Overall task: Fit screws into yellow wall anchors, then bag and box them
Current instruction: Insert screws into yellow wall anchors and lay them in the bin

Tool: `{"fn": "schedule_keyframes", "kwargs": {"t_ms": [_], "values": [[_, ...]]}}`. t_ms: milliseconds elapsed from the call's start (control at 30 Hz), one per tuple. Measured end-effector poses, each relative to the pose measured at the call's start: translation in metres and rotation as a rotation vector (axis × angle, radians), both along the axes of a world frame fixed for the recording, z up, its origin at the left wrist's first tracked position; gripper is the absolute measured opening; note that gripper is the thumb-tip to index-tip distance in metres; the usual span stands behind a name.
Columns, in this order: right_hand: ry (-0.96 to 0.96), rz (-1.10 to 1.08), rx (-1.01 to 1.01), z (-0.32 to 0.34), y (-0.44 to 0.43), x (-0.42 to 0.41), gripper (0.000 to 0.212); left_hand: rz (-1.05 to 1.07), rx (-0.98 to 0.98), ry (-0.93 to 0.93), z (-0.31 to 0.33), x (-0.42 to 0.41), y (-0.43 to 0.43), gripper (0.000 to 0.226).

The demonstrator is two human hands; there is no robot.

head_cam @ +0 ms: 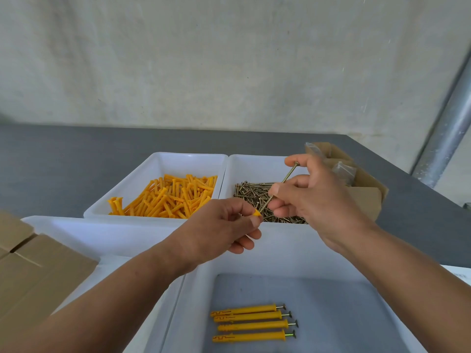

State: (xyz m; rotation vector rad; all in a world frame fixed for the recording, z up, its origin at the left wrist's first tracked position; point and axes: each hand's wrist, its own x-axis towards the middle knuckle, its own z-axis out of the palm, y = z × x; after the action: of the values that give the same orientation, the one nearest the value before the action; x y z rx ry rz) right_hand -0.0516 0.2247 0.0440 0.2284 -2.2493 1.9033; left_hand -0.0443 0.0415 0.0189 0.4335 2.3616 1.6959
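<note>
While four screw-fitted anchors (251, 323) lie side by side in the white tray (293, 253) below both grips, the left grip (219, 226) pinches a single yellow anchor (257, 213) between thumb and fingertips. The right grip (318, 200), just beside it, grasps a screw (289, 173) held slanted, its tip close to that anchor. Beyond the left grip sits a bin of loose anchors (168, 197), and beneath the right grip is the screw pile (248, 196). A cardboard box (367, 197) stands behind the right grip on the grey desk (63, 169).
</note>
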Motion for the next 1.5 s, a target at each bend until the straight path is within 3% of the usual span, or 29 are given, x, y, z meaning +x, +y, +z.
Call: {"fn": "schedule_keyframes", "kwargs": {"t_ms": [333,567,700,833,933,1033,1200,1333,1500], "values": [[-0.03,0.038,0.121,-0.005,0.001,-0.002,0.011,0.006,-0.003,0.019,-0.002,-0.001,0.0,0.009],[0.105,0.074,0.593,0.0,0.004,0.004,0.016,0.058,-0.051,0.072,-0.003,-0.002,0.0,0.011],[0.301,0.153,0.907,0.0,0.004,0.011,0.026,0.075,-0.088,0.094,-0.003,-0.002,0.001,0.007],[0.414,0.205,1.168,-0.006,0.003,0.011,0.016,0.069,-0.148,0.088,-0.002,-0.001,0.002,0.016],[0.241,0.286,1.213,-0.007,0.004,0.012,0.012,0.121,-0.25,0.156,0.001,-0.005,-0.003,0.014],[0.024,0.407,1.31,-0.012,0.007,0.014,0.012,0.314,-0.323,0.278,0.002,-0.014,-0.015,0.006],[-0.126,0.536,1.459,-0.029,-0.002,0.015,0.02,0.6,-0.601,0.429,-0.004,-0.029,-0.041,0.014],[-0.214,0.62,1.459,-0.042,-0.01,0.015,0.021,0.651,-0.823,0.404,-0.016,-0.043,-0.06,0.031],[-0.274,0.649,1.44,-0.045,-0.013,0.016,0.018,0.574,-1.033,0.227,-0.026,-0.049,-0.071,0.052]]}}
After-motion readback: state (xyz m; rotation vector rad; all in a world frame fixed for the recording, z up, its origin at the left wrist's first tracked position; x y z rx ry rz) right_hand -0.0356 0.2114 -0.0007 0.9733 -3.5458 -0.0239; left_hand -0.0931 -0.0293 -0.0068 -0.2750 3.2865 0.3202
